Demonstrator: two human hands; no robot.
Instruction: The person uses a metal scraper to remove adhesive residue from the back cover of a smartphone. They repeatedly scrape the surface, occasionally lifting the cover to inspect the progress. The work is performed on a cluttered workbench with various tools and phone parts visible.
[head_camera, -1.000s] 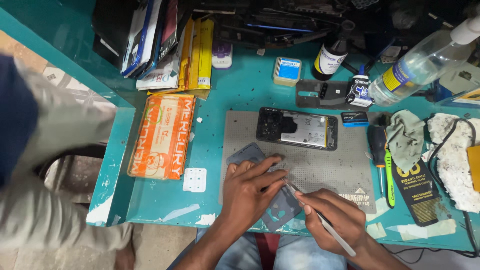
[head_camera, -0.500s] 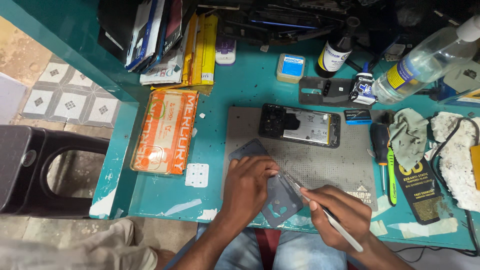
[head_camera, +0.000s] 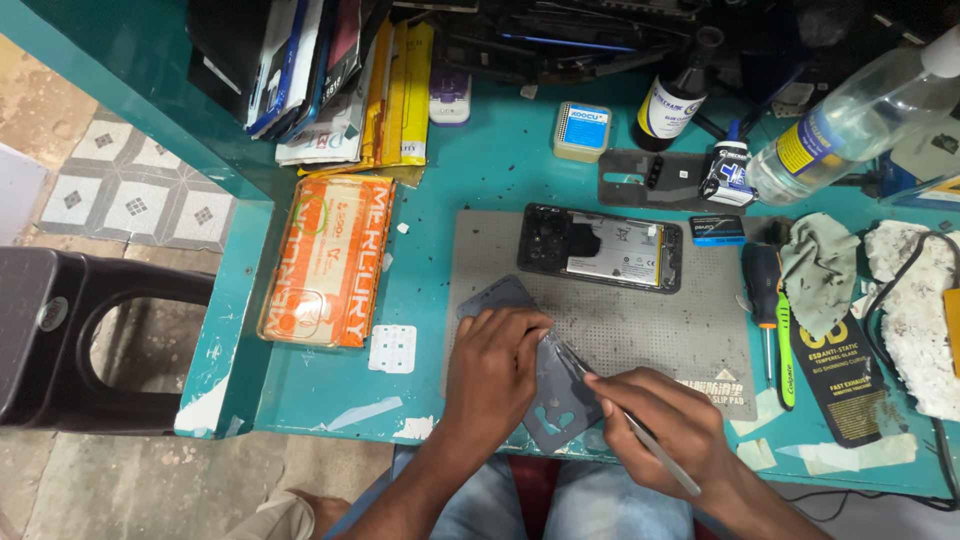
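My left hand (head_camera: 495, 370) presses flat on a dark grey phone back cover (head_camera: 560, 395) that lies on the grey work mat (head_camera: 660, 325) near the front edge of the teal bench. My right hand (head_camera: 665, 425) grips metal tweezers (head_camera: 625, 415), their tips touching the cover beside my left fingers. An opened phone (head_camera: 600, 248), its battery showing, rests further back on the mat, apart from both hands.
An orange flat package (head_camera: 330, 260) lies left of the mat, with a small white sticker sheet (head_camera: 392, 348) below it. Screwdrivers (head_camera: 770, 300), a cloth (head_camera: 820, 265) and a black pouch (head_camera: 850, 375) sit right. Bottles (head_camera: 850, 115) and stacked packets (head_camera: 350, 80) line the back. A black stool (head_camera: 60, 330) stands left.
A person in light trousers who stood at the left has moved out of view, uncovering the stool and tiled floor. My hands stay on the cover with the tweezers.
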